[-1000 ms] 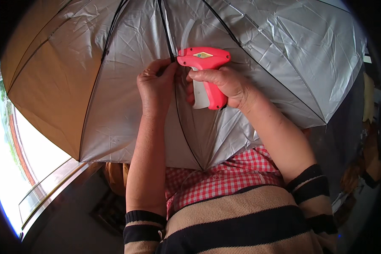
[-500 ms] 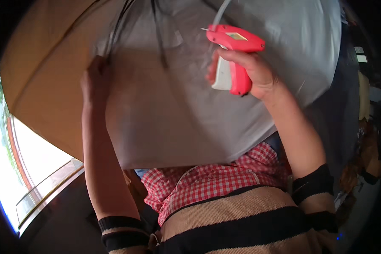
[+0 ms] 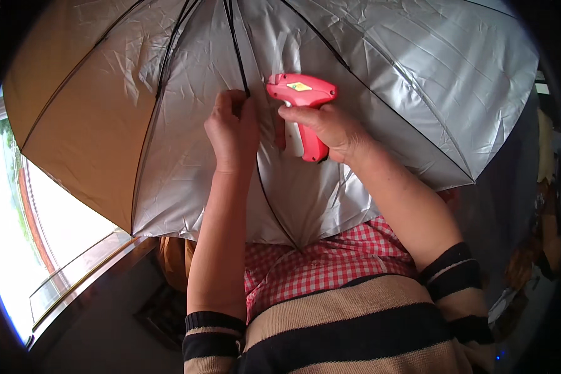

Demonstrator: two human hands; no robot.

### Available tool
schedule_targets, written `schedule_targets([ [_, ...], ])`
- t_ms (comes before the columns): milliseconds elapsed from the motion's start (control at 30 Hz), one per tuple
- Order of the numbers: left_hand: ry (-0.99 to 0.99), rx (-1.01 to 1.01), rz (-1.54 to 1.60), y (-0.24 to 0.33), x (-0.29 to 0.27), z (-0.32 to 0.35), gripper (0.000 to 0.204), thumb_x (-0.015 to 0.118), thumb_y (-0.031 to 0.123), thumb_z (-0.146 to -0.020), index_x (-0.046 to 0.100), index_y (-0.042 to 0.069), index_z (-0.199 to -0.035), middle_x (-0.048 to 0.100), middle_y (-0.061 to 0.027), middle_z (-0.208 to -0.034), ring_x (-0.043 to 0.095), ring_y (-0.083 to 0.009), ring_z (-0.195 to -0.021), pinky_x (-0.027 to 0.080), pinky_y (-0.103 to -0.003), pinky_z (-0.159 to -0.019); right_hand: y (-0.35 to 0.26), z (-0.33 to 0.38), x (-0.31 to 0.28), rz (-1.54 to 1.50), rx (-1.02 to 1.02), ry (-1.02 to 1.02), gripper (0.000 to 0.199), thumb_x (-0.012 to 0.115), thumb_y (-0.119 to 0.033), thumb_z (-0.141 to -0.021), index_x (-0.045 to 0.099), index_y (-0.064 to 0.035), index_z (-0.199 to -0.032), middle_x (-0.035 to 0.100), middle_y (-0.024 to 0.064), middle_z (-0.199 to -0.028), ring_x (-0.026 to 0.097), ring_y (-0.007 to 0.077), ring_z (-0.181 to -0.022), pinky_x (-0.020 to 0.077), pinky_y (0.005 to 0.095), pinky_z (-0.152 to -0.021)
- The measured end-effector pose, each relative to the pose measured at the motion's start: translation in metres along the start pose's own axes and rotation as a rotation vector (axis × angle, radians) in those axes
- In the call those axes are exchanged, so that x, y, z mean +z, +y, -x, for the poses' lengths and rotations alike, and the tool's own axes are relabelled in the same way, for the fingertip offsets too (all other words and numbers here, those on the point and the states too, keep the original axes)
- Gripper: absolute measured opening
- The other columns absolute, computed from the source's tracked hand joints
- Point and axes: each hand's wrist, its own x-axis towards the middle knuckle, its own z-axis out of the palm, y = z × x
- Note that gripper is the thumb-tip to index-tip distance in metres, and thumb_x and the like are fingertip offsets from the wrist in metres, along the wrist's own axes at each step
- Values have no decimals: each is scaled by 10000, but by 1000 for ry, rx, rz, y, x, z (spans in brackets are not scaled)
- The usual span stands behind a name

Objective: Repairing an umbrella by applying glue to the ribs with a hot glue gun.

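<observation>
While the left hand point(image 3: 232, 129) pinched a black rib point(image 3: 238, 50) of the open silver umbrella point(image 3: 380, 118), the right hand point(image 3: 334, 128) gripped a red-and-white tagging gun point(image 3: 303, 90) just beside it.

The single view is the left of two head-worn fisheye cameras, looking steeply down over the wearer's striped sweater point(image 3: 349, 324) at six o'clock. It sits near enough that the silver umbrella canopy point(image 3: 193, 143) spans ten to two o'clock. The hands point(image 3: 232, 132) lie just off centre, toward eleven and one.
</observation>
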Motion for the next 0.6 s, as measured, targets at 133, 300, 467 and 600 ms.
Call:
schedule_targets([
  [133, -20, -253, 421, 3, 0, 1, 109, 626, 41, -780, 634, -3, -880, 633, -42, -723, 567, -102, -641, 465, -253, -590, -3, 5, 0, 52, 55, -16, 349, 693, -220, -772, 587, -84, -1076, 586, 2, -948, 536, 96, -841, 448, 271, -717],
  [300, -41, -348, 576, 9, -4, -3, 129, 630, 10, -781, 653, -24, -903, 630, -11, -743, 546, -60, -658, 446, -208, -594, 0, 1, -2, 145, 44, 35, 338, 691, -212, -773, 587, -84, -1068, 589, 0, -945, 543, 96, -842, 452, 271, -718],
  [467, -60, -347, 630, 13, -3, -5, 115, 628, 8, -785, 654, -31, -890, 631, -22, -716, 554, -69, -636, 450, -211, -588, -8, 0, -6, 59, 63, -55, 347, 694, -202, -768, 584, -73, -1071, 600, 10, -938, 565, 107, -844, 470, 274, -730],
  [600, -81, -360, 659, 18, -2, -5, 106, 629, 8, -784, 656, -32, -879, 632, -28, -706, 555, -74, -618, 451, -213, -580, -15, -1, -7, -14, 114, -143, 351, 694, -190, -763, 582, -63, -1070, 607, 15, -932, 575, 115, -855, 479, 284, -747],
])
